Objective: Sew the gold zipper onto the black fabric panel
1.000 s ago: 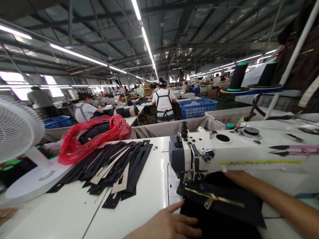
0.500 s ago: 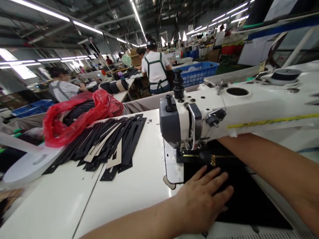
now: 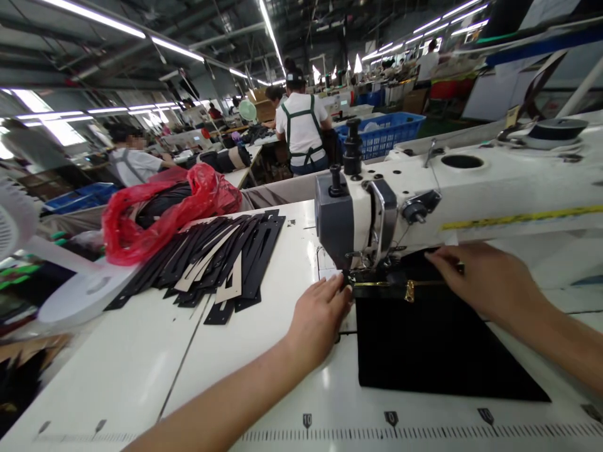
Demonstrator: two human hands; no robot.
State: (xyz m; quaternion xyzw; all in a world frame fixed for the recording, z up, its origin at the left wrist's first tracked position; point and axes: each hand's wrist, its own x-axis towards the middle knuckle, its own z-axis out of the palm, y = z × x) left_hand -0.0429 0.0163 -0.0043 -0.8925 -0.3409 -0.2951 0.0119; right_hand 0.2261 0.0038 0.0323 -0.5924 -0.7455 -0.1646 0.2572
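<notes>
Two hands flank the gold zipper.

Head cam, facing fwd & down, close over sewing machine.

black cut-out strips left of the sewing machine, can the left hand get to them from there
Probably yes: the left hand sits over the white table close beside the black cut-out strips, and only tabletop separates them.

The black cloth panel looks matt, its zipper glossy brass-coloured metal; the sewing machine and desk are smooth glossy white, the bag shiny red plastic.
</notes>
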